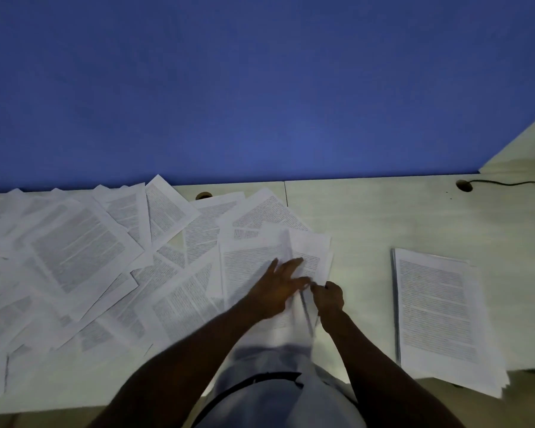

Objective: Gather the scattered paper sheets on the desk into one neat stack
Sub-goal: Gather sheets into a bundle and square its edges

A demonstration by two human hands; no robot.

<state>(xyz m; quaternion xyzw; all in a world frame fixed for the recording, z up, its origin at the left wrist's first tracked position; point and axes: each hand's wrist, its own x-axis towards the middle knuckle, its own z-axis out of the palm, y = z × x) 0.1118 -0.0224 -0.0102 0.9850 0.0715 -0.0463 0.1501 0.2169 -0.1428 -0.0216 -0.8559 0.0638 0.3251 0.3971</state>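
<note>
Several printed paper sheets [84,257] lie scattered and overlapping across the left and middle of the pale desk [368,217]. A stack of sheets [439,313] lies apart on the right, its near corner hanging over the desk's front edge. My left hand [278,288] rests with fingers spread on a sheet [250,267] in the middle. Right beside it, my right hand [329,296] pinches the lifted edge of a few sheets [306,316], which are blurred.
A blue partition wall [260,88] rises behind the desk. Two cable holes [464,185] sit near the back edge, and a dark cable [513,182] runs from the right one. A second desk surface [525,149] joins at the far right.
</note>
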